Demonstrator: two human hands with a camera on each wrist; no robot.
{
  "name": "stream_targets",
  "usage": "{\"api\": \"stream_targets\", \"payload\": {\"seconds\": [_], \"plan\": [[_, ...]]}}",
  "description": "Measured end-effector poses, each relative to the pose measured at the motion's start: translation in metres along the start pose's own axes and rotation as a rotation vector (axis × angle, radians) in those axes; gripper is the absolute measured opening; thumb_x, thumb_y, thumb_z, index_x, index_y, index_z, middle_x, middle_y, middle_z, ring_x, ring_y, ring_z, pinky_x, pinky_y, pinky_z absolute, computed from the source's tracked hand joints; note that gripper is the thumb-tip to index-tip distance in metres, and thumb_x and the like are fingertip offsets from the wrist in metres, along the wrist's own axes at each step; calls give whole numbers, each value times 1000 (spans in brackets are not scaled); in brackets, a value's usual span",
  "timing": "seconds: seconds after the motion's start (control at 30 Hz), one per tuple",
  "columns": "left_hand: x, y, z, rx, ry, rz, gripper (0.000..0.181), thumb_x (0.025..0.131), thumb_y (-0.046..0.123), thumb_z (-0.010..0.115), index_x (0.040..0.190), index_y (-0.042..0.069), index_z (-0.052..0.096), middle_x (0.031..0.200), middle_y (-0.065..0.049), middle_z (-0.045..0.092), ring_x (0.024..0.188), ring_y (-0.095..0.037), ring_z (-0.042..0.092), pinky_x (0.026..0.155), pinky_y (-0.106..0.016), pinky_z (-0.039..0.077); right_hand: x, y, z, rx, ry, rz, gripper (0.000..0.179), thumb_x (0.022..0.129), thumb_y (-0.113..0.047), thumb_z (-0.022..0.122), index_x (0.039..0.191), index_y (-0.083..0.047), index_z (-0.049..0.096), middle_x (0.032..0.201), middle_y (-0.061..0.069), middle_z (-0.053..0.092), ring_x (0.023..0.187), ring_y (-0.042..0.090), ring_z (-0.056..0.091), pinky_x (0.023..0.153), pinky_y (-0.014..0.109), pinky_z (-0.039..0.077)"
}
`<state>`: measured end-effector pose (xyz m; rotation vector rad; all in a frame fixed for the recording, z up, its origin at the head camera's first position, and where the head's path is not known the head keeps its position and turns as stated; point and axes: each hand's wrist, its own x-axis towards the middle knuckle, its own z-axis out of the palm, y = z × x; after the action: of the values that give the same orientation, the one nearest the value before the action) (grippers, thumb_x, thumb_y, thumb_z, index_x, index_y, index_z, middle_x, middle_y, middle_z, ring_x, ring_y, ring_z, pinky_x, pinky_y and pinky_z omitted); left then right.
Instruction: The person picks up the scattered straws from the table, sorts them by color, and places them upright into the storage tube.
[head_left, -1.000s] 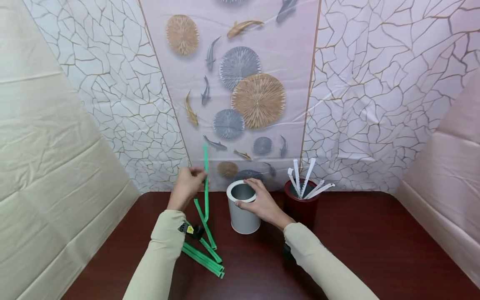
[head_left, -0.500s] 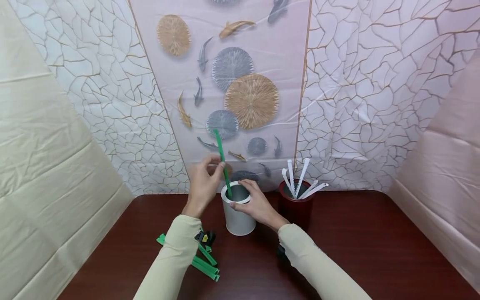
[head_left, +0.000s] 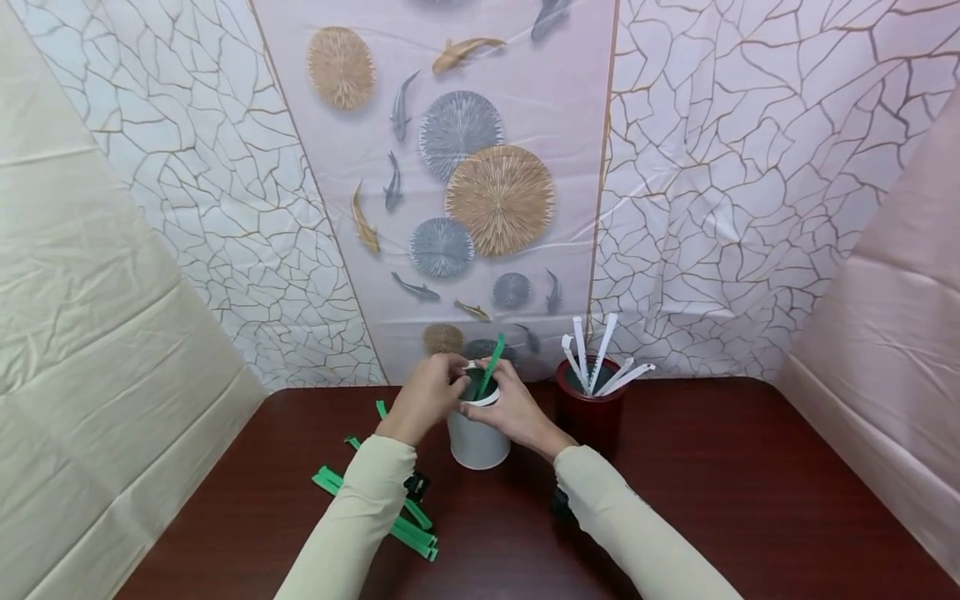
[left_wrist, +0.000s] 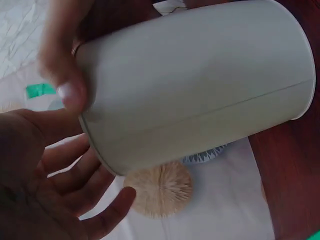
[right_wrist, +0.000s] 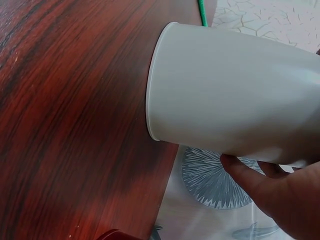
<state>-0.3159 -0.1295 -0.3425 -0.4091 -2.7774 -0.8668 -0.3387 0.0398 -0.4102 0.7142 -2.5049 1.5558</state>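
Note:
A white round canister [head_left: 478,446] stands upright on the dark red wooden table. One long green plastic strip [head_left: 492,365] leans inside it, its top end sticking out above the rim toward the right. My right hand [head_left: 522,412] grips the canister's rim, thumb at the front and fingers at the far side. At the left of the rim is my left hand [head_left: 426,397], its fingers spread and loosely bent beside the canister [left_wrist: 195,85] in the left wrist view, with nothing pinched between them. In the right wrist view, right-hand fingers [right_wrist: 250,177] lie along the canister's side.
Several more green strips [head_left: 414,533] lie on the table, partly hidden under the left forearm. A dark red canister [head_left: 591,421] holding several white strips [head_left: 604,348] stands just right of the right hand. A patterned cloth [head_left: 480,275] hangs behind the table.
My left hand brought the green strip from the left over the white canister, lowered it in and let go. The strip now leans right. My right hand stays on the rim.

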Motion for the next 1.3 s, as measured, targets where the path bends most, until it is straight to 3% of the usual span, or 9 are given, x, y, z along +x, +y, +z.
{"api": "stream_targets", "payload": {"seconds": [0.13,0.2,0.37,0.5,0.67,0.83,1.0,1.13,1.3], "plan": [[-1,-10,-14,-17,77,-44,32,104,12,65,131,-4,70,112,-15,76,100,-28,74,85,-43,61,1,3,-2,-17,-1,-5,84,89,-34,84,157,-2,46,162,17,39,149,37,39,118,57,38],[-3,-15,-26,31,84,-67,30,103,14,65,127,-3,72,102,-12,77,87,-24,73,79,-42,60,1,3,-4,-19,-3,-7,85,89,-34,84,158,-1,45,163,17,37,151,38,37,118,58,37],[-11,-30,-51,148,-27,-167,27,104,24,66,98,-1,73,65,0,56,57,-15,51,58,-33,46,-1,3,-12,-22,1,-9,86,89,-36,84,158,-2,45,164,18,35,151,40,36,116,59,38],[-15,-51,-56,167,-93,-248,31,103,28,69,89,0,70,70,-2,58,61,-18,52,59,-35,44,-1,4,-14,-21,3,-12,86,89,-36,83,158,-3,45,165,17,34,152,40,35,116,60,38],[-23,-93,-40,36,-134,-423,33,102,28,71,96,-4,68,77,-15,70,66,-25,66,59,-35,50,0,4,-8,-6,4,-1,86,89,-35,84,159,-4,45,165,15,34,152,39,34,117,59,37],[-35,-122,-18,-28,-152,-524,35,102,26,71,80,-1,68,65,-14,69,61,-24,70,61,-35,54,0,0,-1,8,-8,-3,86,89,-35,84,158,-4,45,165,14,35,152,37,36,117,58,38],[-39,-126,0,-40,-135,-527,31,98,18,74,73,3,64,63,-14,67,58,-22,71,60,-34,58,-1,0,1,7,18,6,85,88,-34,85,158,-5,47,164,13,37,151,37,37,117,58,38],[-37,-123,11,4,-124,-532,23,96,10,73,76,0,66,61,-12,66,53,-19,69,56,-34,59,-2,1,1,-1,25,7,85,88,-35,85,158,-5,47,164,13,37,151,37,37,117,58,38],[-37,-121,18,63,-120,-538,27,94,11,73,69,3,65,58,-10,64,52,-19,66,58,-38,60,-3,2,2,-10,22,4,85,88,-36,84,158,-5,47,164,14,37,150,38,38,116,57,39]]}}
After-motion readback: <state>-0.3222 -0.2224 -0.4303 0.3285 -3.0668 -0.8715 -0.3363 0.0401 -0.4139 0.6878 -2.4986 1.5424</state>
